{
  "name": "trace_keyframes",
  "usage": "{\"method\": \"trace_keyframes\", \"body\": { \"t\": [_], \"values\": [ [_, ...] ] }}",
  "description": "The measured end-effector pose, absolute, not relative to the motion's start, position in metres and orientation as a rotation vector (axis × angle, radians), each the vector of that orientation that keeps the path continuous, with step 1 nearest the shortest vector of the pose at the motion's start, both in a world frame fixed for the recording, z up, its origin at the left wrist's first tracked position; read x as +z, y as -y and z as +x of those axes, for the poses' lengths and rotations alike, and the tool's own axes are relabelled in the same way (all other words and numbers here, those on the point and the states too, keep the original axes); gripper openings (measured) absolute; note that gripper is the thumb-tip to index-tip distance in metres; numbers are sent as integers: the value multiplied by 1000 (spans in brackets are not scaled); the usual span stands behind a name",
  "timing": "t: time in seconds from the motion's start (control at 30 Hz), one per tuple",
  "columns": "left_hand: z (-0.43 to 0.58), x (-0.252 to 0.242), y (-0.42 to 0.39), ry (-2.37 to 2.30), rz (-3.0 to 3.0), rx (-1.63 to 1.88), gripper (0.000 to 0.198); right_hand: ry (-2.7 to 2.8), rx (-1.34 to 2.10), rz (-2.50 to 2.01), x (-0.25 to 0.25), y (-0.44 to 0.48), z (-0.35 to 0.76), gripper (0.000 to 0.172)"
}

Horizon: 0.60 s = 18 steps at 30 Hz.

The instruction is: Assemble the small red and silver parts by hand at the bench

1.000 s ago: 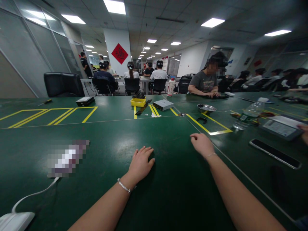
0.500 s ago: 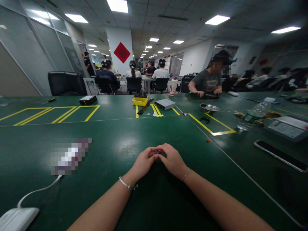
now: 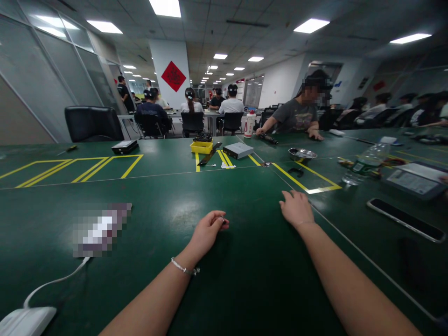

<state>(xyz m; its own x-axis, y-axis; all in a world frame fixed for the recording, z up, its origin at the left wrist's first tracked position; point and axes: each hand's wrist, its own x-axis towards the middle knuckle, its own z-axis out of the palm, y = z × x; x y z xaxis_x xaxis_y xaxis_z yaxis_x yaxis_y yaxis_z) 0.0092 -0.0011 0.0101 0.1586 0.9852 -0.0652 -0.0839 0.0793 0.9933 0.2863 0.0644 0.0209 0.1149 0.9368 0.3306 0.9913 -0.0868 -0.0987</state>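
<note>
My left hand point(image 3: 206, 232) rests on the green table point(image 3: 168, 205) just left of centre. Its thumb and fingers pinch a tiny shiny part point(image 3: 221, 219) that I cannot name. My right hand point(image 3: 296, 208) lies further right and a little further away, knuckles up. Its fingers curl down onto the table beside a thin white line, and whatever is under them is hidden. A bracelet sits on each wrist. The two hands are about a hand's width apart.
A black phone point(image 3: 401, 219), a lying water bottle point(image 3: 364, 165) and a tablet point(image 3: 415, 179) lie at right. A metal bowl point(image 3: 302, 154), yellow tray point(image 3: 201, 147) and grey box point(image 3: 238, 150) sit further away. A white charger point(image 3: 26, 319) lies near left. A person point(image 3: 297, 116) works opposite.
Half a second ago both hands met at the centre over a tiny part. My right hand has since moved right, over the spot where a small red thing lay. My left hand keeps its pinch.
</note>
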Motion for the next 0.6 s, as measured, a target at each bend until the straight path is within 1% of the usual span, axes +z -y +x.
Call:
{"method": "trace_keyframes", "body": {
  "t": [0.1,0.33,0.5,0.6],
  "values": [
    [9,8,1,-1062,1166,1112,21,1756,-236,-2376,13,-73,325,42],
    [11,9,1,-1044,1157,1077,21,1777,-94,-2480,15,-72,337,34],
    [12,11,2,-1068,1128,1046,20,1715,6,-2416,24,-71,320,27],
    [13,12,2,-1091,1168,1044,18,1763,161,-2196,28,-70,293,22]
  ]
}}
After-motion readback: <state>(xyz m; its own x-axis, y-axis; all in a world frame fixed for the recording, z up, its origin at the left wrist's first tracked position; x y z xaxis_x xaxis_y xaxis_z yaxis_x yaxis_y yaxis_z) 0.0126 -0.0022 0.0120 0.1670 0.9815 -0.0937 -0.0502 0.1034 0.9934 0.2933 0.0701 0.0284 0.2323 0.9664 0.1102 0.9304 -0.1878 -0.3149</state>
